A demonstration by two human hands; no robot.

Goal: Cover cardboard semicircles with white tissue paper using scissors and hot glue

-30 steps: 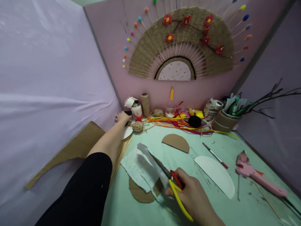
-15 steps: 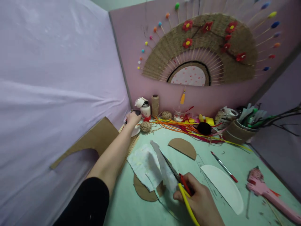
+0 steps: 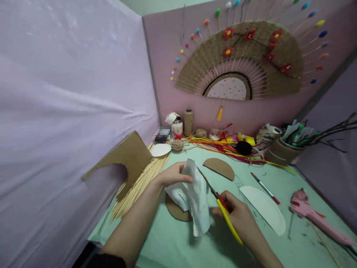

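My left hand (image 3: 174, 174) pinches the top of a pale, crumpled cloth-like sheet (image 3: 198, 201), which hangs down over the table. In my right hand (image 3: 235, 212) are scissors (image 3: 229, 221) with red and yellow handles, their blades pointing up and left along the sheet's right edge. Partly under the sheet lies a round brown cardboard piece (image 3: 175, 210). A brown cardboard half-disc (image 3: 219, 168) rests behind the scissors, and a white half-disc (image 3: 264, 208) lies to the right of my right hand.
Thin wooden sticks (image 3: 139, 186) and cut cardboard (image 3: 125, 156) lie at the left. A red-and-silver pen (image 3: 264, 188) and a pink glue gun (image 3: 315, 217) lie at the right. Colored strips (image 3: 217, 145), twine (image 3: 177, 145) and jars line the back, below a decorated fan (image 3: 284, 56).
My left hand has come back from the dark item by the back jars and now grips the sheet, which is lifted. The scissors remain in my right hand. The view has shifted slightly.
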